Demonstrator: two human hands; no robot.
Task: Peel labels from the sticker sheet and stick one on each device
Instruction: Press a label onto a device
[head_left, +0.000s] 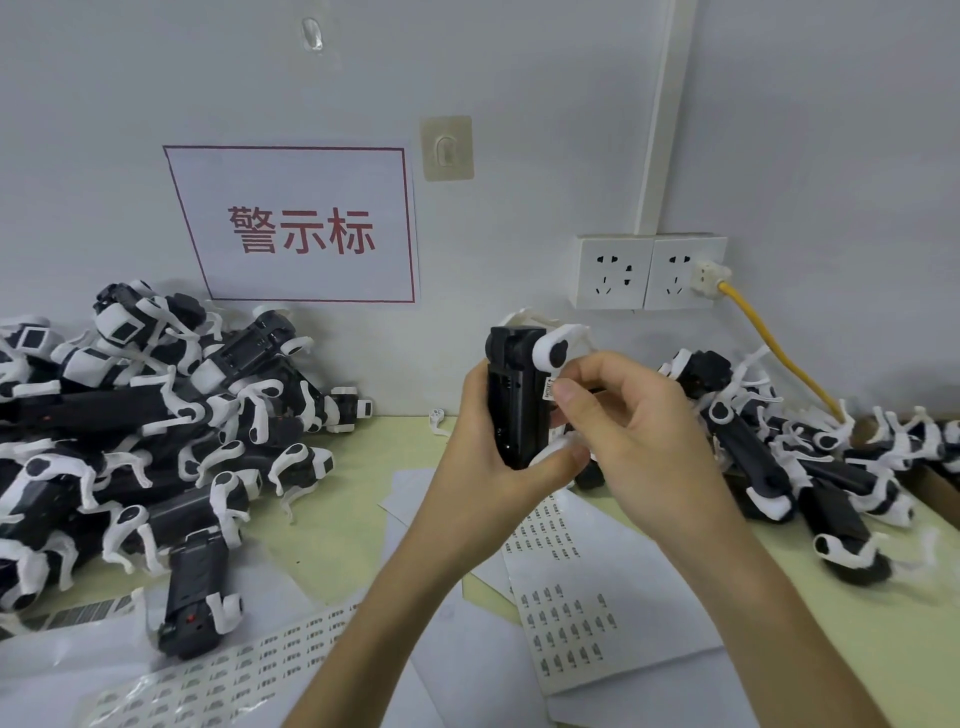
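Head view. The left hand (488, 441) is wrapped round a black device (514, 400) with a white part at its top, held upright above the middle of the table (353, 467). The right hand (639, 421) pinches a small white label (548, 388) between thumb and forefinger against the device's right side. I judge the label to be at the point of placement. To do this well, I would steady the device, set one edge square to the body, then press flat along the length so no corner lifts. The sticker sheet (582, 613) lies near, below the hands, with gaps in its rows; a second sheet (223, 670) lies near left. A left heap (156, 415) and a right heap (779, 457) of devices flank the hands. The wall sign (301, 228) reads 警示标 in red. The print on the label and sheets is too small to read.
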